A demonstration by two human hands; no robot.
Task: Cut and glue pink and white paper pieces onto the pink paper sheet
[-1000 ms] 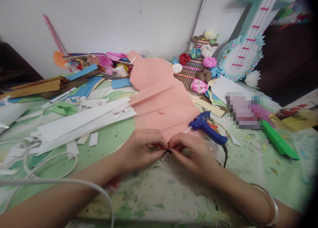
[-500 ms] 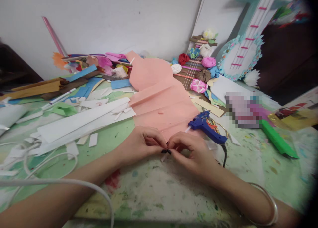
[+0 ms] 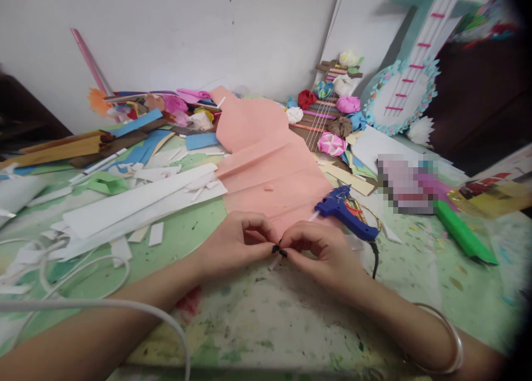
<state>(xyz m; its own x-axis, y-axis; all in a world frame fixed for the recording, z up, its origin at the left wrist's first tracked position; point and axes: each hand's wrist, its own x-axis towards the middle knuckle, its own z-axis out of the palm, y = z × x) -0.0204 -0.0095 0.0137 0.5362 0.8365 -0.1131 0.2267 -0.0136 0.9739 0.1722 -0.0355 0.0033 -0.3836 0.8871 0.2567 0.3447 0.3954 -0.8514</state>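
My left hand (image 3: 233, 242) and my right hand (image 3: 320, 251) meet over the near edge of a pink paper sheet (image 3: 270, 170). Thumb and forefinger of each are pinched together, tip to tip, and whatever lies between them is too small or hidden to make out. Dark nails show where the thumbs meet. Just under the fingertips a small pale strip (image 3: 274, 263) is partly visible. To the right of the pink sheet's lower part lies a blue glue gun (image 3: 347, 212), its clear stick pointing toward my right hand. A tiny pink piece (image 3: 269, 188) rests on the sheet.
White paper strips (image 3: 137, 204) and scraps cover the left side, beside a white cable (image 3: 166, 314) crossing my left forearm. Paper flowers (image 3: 332, 143) and a stringed paper instrument (image 3: 409, 87) stand at the back right. A green paper roll (image 3: 465, 234) lies right.
The fingertips have shifted very slightly, with the thumbs turning a little against each other. Both hands stay in the same place and nothing else has moved.
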